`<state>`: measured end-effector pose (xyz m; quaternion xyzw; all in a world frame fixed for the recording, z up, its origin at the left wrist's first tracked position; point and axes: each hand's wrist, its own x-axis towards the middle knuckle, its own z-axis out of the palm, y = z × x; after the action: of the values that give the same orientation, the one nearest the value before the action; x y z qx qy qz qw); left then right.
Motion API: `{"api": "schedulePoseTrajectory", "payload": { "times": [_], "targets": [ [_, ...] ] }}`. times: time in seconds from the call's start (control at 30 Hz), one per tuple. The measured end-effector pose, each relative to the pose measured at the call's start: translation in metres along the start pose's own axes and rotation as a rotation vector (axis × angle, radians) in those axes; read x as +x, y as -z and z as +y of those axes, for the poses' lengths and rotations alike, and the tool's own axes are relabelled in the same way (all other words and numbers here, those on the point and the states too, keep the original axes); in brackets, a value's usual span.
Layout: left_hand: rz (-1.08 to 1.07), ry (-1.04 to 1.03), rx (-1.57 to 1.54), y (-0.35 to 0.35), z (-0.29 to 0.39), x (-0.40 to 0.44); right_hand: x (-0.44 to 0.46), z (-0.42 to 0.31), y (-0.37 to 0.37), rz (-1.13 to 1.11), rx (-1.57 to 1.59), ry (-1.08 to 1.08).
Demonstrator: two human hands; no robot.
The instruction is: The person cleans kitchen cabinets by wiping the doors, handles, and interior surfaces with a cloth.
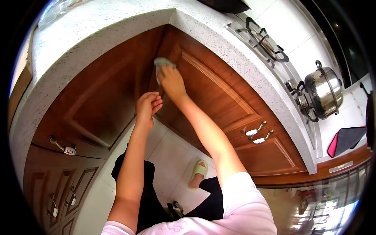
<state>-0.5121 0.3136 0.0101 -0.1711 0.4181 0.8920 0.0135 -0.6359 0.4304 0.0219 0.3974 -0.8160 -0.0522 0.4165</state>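
- Rag (162, 63) at 11 o'clock, by the inner corner where the cabinet doors (213, 84) meet, below the counter (192, 24) edge; blurred, exact contact unclear
- Right hand (173, 82) on rag, fingers laid over it, close together; thumb grip can't tell
- Left hand (147, 105) between 9 and 10, just beside right wrist, fingers loosely curled and close together, palm partly hidden
- Two handles (259, 140) between 3 and 4, another handle (69, 150) between 8 and 9
- Burner (267, 44) between 1 and 2
- Steel pot (324, 93) between 2 and 3, on stove
- Dark mat (348, 140) near 3, pink edge
- Slipper (200, 168) near 6, on floor tiles (168, 152)
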Motion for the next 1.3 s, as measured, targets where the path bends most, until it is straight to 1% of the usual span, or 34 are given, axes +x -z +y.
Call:
{"api": "schedulePoseTrajectory", "payload": {
  "times": [0.1, 0.17, 0.23, 0.27, 0.3, 0.33, 0.43, 0.47, 0.53, 0.57, 0.63, 0.67, 0.77, 0.8, 0.9, 0.97, 1.0, 1.1, 1.13, 1.17, 1.23, 1.27, 1.3],
  "targets": [
    [0.009, -0.002, -0.063, 0.003, 0.002, -0.002, -0.038, 0.001, -0.007, -0.166, 0.100, 0.117],
    [0.011, 0.002, -0.093, 0.005, 0.001, -0.003, -0.022, 0.015, 0.014, -0.068, 0.032, 0.126],
    [0.018, 0.012, -0.108, 0.006, 0.002, -0.003, 0.013, 0.037, 0.041, 0.130, -0.066, 0.093],
    [0.016, 0.013, -0.112, 0.008, 0.001, -0.004, 0.030, 0.048, 0.052, 0.221, -0.134, 0.011],
    [0.013, 0.010, -0.115, 0.009, 0.002, -0.004, 0.046, 0.059, 0.051, 0.364, -0.212, -0.045],
    [0.011, 0.004, -0.120, 0.009, 0.003, -0.004, 0.060, 0.052, 0.077, 0.400, -0.193, -0.059],
    [0.021, 0.008, -0.130, 0.009, 0.005, 0.000, 0.054, 0.051, 0.044, 0.396, -0.084, 0.002],
    [0.028, 0.008, -0.136, 0.008, 0.006, 0.001, 0.039, 0.046, 0.035, 0.218, -0.088, 0.021],
    [0.044, 0.012, -0.148, 0.007, 0.007, 0.002, 0.019, 0.025, 0.013, 0.064, -0.077, 0.034],
    [0.042, 0.014, -0.153, 0.008, 0.006, 0.002, 0.006, 0.013, -0.006, -0.022, -0.094, 0.042],
    [0.030, 0.019, -0.163, 0.007, 0.005, 0.004, -0.032, -0.010, -0.053, -0.119, -0.094, 0.075],
    [0.037, 0.020, -0.167, 0.006, 0.005, 0.005, -0.045, -0.018, -0.061, -0.225, -0.148, 0.138],
    [0.043, 0.028, -0.175, 0.004, 0.005, 0.006, -0.058, -0.016, -0.047, -0.332, -0.156, 0.257],
    [0.039, 0.030, -0.179, 0.003, 0.006, 0.006, -0.052, -0.007, -0.030, -0.362, -0.149, 0.234],
    [0.040, 0.022, -0.189, 0.001, 0.008, 0.003, -0.014, 0.026, 0.032, 0.028, -0.269, 0.043],
    [0.044, 0.030, -0.195, -0.002, 0.004, 0.002, 0.011, 0.040, 0.068, 0.215, -0.123, -0.081],
    [0.042, 0.034, -0.202, -0.002, 0.002, 0.003, 0.011, 0.042, 0.065, 0.225, -0.103, -0.051],
    [0.029, 0.044, -0.212, -0.003, -0.002, 0.004, -0.014, 0.031, 0.043, 0.092, -0.091, 0.028],
    [0.026, 0.044, -0.216, -0.004, -0.001, 0.004, -0.025, 0.026, 0.035, -0.006, -0.111, 0.073],
    [0.034, 0.046, -0.214, -0.004, 0.001, 0.004, -0.032, 0.021, 0.027, 0.001, -0.116, 0.123],
    [0.055, 0.058, -0.202, -0.004, 0.003, 0.001, -0.032, 0.018, 0.033, -0.044, -0.152, 0.136],
    [0.058, 0.045, -0.218, -0.001, 0.002, 0.005, -0.028, 0.020, 0.032, -0.002, -0.163, 0.085],
    [0.060, 0.043, -0.232, 0.004, -0.001, 0.009, -0.013, 0.021, 0.046, 0.032, -0.173, 0.028]
  ]
}}
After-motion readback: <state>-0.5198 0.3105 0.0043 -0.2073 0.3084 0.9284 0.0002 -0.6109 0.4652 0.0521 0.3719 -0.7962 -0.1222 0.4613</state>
